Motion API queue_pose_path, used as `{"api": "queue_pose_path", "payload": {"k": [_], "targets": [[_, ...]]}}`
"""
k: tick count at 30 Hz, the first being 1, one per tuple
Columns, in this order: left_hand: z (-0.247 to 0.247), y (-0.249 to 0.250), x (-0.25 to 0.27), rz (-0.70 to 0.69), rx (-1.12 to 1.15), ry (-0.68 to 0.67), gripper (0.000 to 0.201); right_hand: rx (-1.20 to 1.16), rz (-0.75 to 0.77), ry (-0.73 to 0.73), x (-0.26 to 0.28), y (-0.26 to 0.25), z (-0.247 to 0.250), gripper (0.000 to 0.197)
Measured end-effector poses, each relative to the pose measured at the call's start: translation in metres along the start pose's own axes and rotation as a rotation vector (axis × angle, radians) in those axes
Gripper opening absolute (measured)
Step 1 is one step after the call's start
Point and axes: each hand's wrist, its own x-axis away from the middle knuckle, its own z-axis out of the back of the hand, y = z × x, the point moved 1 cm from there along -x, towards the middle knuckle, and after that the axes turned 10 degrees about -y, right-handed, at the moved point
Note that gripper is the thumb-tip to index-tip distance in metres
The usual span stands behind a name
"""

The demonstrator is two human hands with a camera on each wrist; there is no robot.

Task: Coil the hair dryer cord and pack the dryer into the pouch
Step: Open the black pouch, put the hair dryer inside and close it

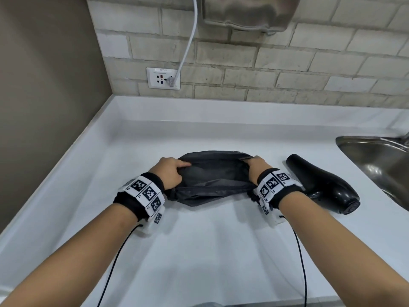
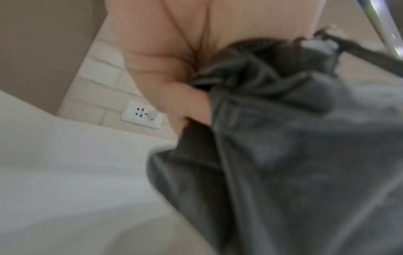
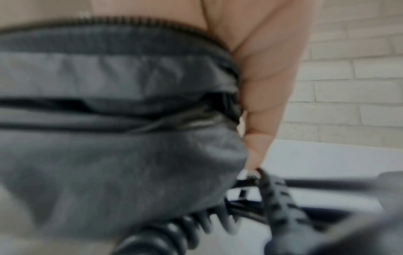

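Now the pouch [image 1: 212, 180], dark grey w/ soft creased fabric and a toothed zipper edge, lies at the centre of the head frame on the white smooth counter [image 1: 199, 251], its mouth pulled wide. The left hand [image 1: 169, 172] grips the left end of the opening, fingers curled into the fabric; the right hand [image 1: 256, 168] pinches the right end the same way. In the left wrist view the fabric bunches in folds under the palm [image 2: 165, 65]. The hair dryer [image 1: 321, 185], glossy black w/ round barrel, lies on its side just right of the pouch, outside it. Its coiled cord [image 3: 196, 226] shows at bottom of the right wrist view, blurred, near the pouch corner. Farther out: a steel sink [image 1: 380, 165] at right edge, a white wall socket [image 1: 163, 78] upper left w/ a white cable [image 1: 190, 41] plugged in, on pale brick tiles.
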Motion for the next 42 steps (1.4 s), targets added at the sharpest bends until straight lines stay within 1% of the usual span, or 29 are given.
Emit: {"api": "queue_pose_path", "payload": {"k": [1, 3, 4, 6, 7, 8, 10, 11, 13, 14, 16, 17, 18, 19, 20, 21, 23, 24, 26, 28, 30, 31, 33, 35, 36, 39, 41, 42], "targets": [[-0.001, -0.001, -0.001, 0.043, -0.085, -0.023, 0.060, 0.041, -0.026, -0.004, 0.000, 0.000, -0.001, 0.044], [-0.004, -0.003, -0.002, 0.147, -0.313, -0.114, 0.076, 0.130, -0.075, -0.021, -0.002, -0.001, -0.002, 0.044], [-0.006, -0.003, -0.002, 0.186, -0.361, -0.150, 0.080, 0.158, -0.085, -0.027, -0.002, -0.001, -0.002, 0.045], [-0.007, -0.002, -0.004, 0.200, -0.324, -0.190, 0.083, 0.147, -0.072, -0.017, -0.004, -0.001, 0.000, 0.045], [-0.007, -0.002, -0.004, 0.195, -0.299, -0.200, 0.083, 0.075, -0.041, -0.007, -0.006, 0.000, 0.002, 0.044], [-0.006, -0.002, -0.005, 0.193, -0.279, -0.209, 0.083, -0.054, 0.011, 0.000, -0.007, 0.002, 0.005, 0.039], [-0.001, -0.004, -0.004, 0.186, -0.244, -0.216, 0.084, -0.353, 0.146, 0.011, -0.003, 0.005, 0.013, 0.022], [0.002, -0.004, -0.003, 0.175, -0.228, -0.205, 0.084, -0.468, 0.195, 0.024, 0.001, 0.006, 0.019, 0.018], [0.010, -0.004, 0.000, 0.145, -0.181, -0.155, 0.078, -0.654, 0.273, 0.091, 0.006, 0.011, 0.026, 0.026], [0.014, -0.004, 0.001, 0.125, -0.146, -0.113, 0.070, -0.728, 0.295, 0.131, 0.007, 0.013, 0.026, 0.030], [0.021, -0.004, 0.003, 0.076, -0.054, 0.009, 0.050, -0.866, 0.288, 0.180, 0.003, 0.021, 0.024, 0.033], [0.023, -0.004, 0.004, 0.054, 0.000, 0.075, 0.042, -0.933, 0.260, 0.188, 0.000, 0.025, 0.022, 0.033], [0.024, -0.004, 0.005, 0.038, 0.046, 0.133, 0.039, -0.984, 0.234, 0.188, -0.001, 0.027, 0.020, 0.031], [0.025, -0.004, 0.006, 0.030, 0.076, 0.179, 0.038, -0.983, 0.204, 0.177, -0.002, 0.028, 0.019, 0.026], [0.025, -0.004, 0.008, 0.029, 0.094, 0.203, 0.038, -0.912, 0.164, 0.159, -0.002, 0.028, 0.018, 0.023], [0.025, -0.003, 0.009, 0.031, 0.102, 0.204, 0.041, -0.784, 0.111, 0.122, -0.002, 0.028, 0.017, 0.030], [0.022, -0.002, 0.009, 0.050, 0.063, 0.119, 0.055, -0.499, 0.018, 0.028, 0.000, 0.027, 0.016, 0.049], [0.020, -0.001, 0.008, 0.063, 0.011, 0.050, 0.066, -0.413, -0.007, 0.019, 0.003, 0.025, 0.016, 0.055], [0.013, -0.001, 0.006, 0.084, -0.067, -0.054, 0.084, -0.394, -0.016, 0.071, 0.007, 0.024, 0.020, 0.057], [0.009, -0.001, 0.004, 0.094, -0.051, -0.078, 0.091, -0.436, -0.026, 0.157, 0.011, 0.026, 0.024, 0.054], [0.008, -0.001, 0.001, 0.087, 0.060, -0.037, 0.087, -0.435, -0.060, 0.220, 0.016, 0.031, 0.027, 0.046], [0.008, 0.000, 0.000, 0.085, 0.133, -0.009, 0.084, -0.420, -0.077, 0.246, 0.019, 0.034, 0.029, 0.039], [0.009, 0.003, -0.002, 0.096, 0.245, 0.049, 0.082, -0.371, -0.118, 0.259, 0.030, 0.040, 0.032, 0.026], [0.007, 0.006, -0.005, 0.107, 0.285, 0.100, 0.084, -0.259, -0.163, 0.198, 0.040, 0.045, 0.032, 0.028], [0.006, 0.007, -0.007, 0.106, 0.292, 0.112, 0.084, -0.183, -0.202, 0.126, 0.044, 0.047, 0.031, 0.033], [0.000, 0.012, -0.013, 0.098, 0.286, 0.111, 0.082, 0.011, -0.334, -0.128, 0.056, 0.054, 0.017, 0.059], [-0.006, 0.017, -0.015, 0.097, 0.283, 0.088, 0.081, 0.041, -0.407, -0.234, 0.063, 0.057, 0.006, 0.071], [-0.009, 0.021, -0.016, 0.089, 0.280, 0.072, 0.078, 0.034, -0.426, -0.257, 0.068, 0.057, 0.001, 0.075]]}}
